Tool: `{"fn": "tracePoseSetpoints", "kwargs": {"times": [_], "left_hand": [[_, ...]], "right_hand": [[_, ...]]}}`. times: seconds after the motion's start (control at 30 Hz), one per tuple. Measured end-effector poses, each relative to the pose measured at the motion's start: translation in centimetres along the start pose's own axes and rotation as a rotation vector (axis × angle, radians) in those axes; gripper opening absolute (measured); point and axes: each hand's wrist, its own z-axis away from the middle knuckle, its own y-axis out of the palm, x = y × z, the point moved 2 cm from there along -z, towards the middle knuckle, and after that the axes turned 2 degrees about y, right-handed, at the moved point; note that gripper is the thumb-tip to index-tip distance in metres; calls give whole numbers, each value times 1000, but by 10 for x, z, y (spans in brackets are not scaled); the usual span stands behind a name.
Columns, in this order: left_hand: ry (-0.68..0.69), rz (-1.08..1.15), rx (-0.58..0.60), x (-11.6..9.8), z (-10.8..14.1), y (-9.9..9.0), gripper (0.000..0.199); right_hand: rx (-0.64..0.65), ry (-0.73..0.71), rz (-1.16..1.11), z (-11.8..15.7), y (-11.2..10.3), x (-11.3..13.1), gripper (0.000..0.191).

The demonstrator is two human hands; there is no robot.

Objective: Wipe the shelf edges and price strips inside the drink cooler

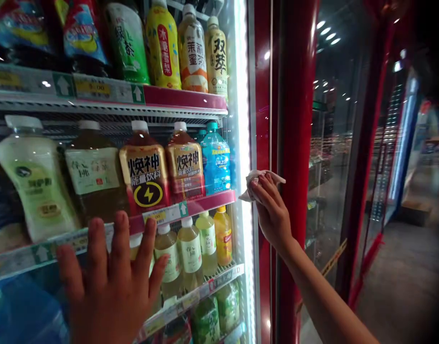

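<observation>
My right hand is closed on a crumpled white cloth or tissue, which it presses against the red frame of a drinks fridge, just beside the bright light strip. With fingers spread, my left hand is held up in front of the shelves and holds nothing. Behind its fingertips runs the middle shelf's price rail. A dark red bottle with a lightning mark stands above the left fingers. Whether the left hand touches the glass or anything else, I cannot tell.
More drink bottles fill the upper shelf and the lower shelf. To the right are a red rounded post and a glass door with a yellow strip. Grey floor runs along the far right.
</observation>
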Motion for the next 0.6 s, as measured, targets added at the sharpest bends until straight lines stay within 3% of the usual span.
{"fn": "tracePoseSetpoints", "kwargs": {"times": [0.1, 0.23, 0.37, 0.47, 0.6], "left_hand": [[21, 67, -65, 1, 0, 3, 84], [100, 107, -142, -1, 0, 2, 81], [174, 12, -187, -2, 1, 6, 75], [189, -92, -219, 0, 2, 14, 68], [201, -110, -233, 4, 2, 24, 74]], "right_hand": [[-55, -31, -24, 6, -5, -2, 63], [-11, -132, -15, 17, -3, -3, 61], [-110, -148, -3, 16, -2, -11, 52], [-114, -161, -13, 18, -2, -11, 45], [-118, -182, -10, 28, -2, -7, 37]]}}
